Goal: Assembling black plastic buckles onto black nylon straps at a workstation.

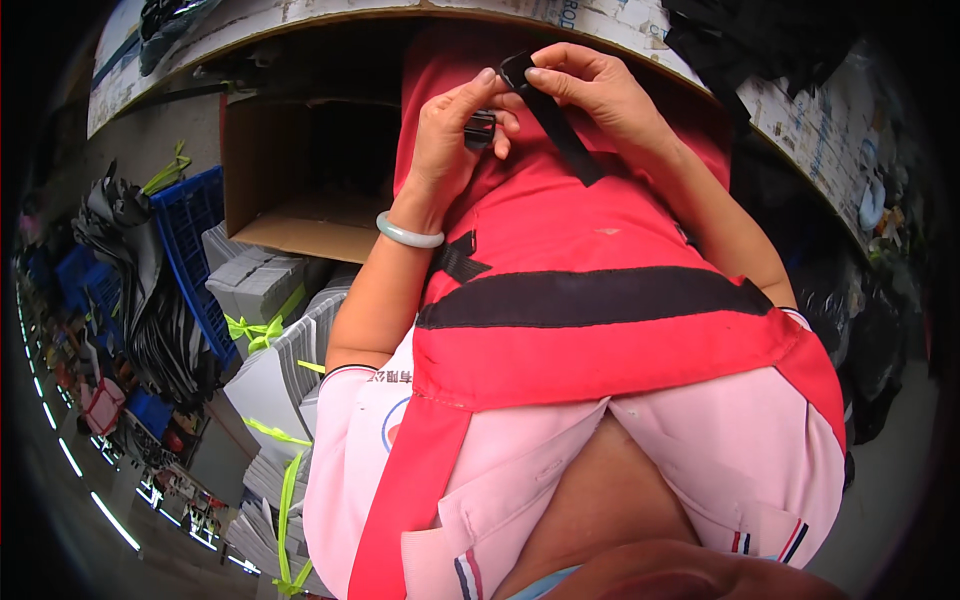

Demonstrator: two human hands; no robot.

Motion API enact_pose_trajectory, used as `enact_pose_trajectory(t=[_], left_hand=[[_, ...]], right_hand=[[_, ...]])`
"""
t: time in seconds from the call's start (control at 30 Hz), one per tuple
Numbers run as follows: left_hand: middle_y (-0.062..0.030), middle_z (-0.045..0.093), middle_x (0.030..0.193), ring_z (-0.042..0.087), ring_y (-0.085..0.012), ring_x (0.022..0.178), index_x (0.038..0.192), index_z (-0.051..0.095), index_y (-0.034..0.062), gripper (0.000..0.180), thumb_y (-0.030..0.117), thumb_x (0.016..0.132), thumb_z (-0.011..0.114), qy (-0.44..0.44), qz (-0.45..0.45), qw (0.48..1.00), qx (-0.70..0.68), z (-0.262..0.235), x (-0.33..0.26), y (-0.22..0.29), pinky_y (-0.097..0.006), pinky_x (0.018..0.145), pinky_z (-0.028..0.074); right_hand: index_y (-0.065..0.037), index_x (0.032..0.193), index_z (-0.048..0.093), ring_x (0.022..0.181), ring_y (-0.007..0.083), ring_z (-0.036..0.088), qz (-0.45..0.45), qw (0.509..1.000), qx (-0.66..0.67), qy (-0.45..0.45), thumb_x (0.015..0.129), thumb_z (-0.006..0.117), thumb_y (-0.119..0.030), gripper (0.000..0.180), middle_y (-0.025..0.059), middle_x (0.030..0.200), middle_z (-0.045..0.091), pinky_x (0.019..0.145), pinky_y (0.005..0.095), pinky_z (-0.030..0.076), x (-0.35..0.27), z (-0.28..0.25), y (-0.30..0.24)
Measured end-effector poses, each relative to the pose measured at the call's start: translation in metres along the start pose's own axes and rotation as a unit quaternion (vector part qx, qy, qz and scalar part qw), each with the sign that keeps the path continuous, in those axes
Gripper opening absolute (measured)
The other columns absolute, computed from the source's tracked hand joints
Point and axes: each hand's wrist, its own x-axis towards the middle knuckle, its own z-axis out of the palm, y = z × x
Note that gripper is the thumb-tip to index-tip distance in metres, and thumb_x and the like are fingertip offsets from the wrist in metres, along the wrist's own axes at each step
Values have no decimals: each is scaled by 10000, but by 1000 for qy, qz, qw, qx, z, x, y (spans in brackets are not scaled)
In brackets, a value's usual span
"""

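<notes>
A red fabric vest with black webbing bands lies draped from the table edge down over my lap. My left hand, with a pale green bangle at the wrist, pinches a small black plastic buckle against the red fabric. My right hand grips the end of a black strap just right of the buckle, its fingertips touching the strap's folded tip. The strap runs down and right across the vest. The two hands are almost touching.
An open cardboard box stands under the table on my left. Below it lie bundled stacks of grey sheets tied with green tape, next to a blue plastic crate. Black material is piled on the table at upper right.
</notes>
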Motion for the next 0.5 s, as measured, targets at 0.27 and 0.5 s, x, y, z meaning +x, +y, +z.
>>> enact_pose_trajectory(t=[0.27, 0.5], left_hand=[[-114, 690, 863, 668, -161, 672, 1046, 667, -69, 254, 133, 892, 681, 72, 128, 983, 109, 15, 1, -6, -224, 453, 517], [-90, 710, 872, 568, -82, 530, 1064, 684, -49, 220, 95, 897, 674, 76, 221, 947, 219, 16, -1, -7, -193, 425, 435]], right_hand=[[-34, 975, 674, 650, 25, 550, -195, 979, -15, 54, 911, 659, -97, 91, -11, 795, 630, 575, 170, 452, -19, 13, -20], [-9, 927, 633, 570, 71, 593, 55, 994, -95, 11, 899, 678, -212, 210, 20, 714, 621, 487, 196, 472, -17, 4, -20]])
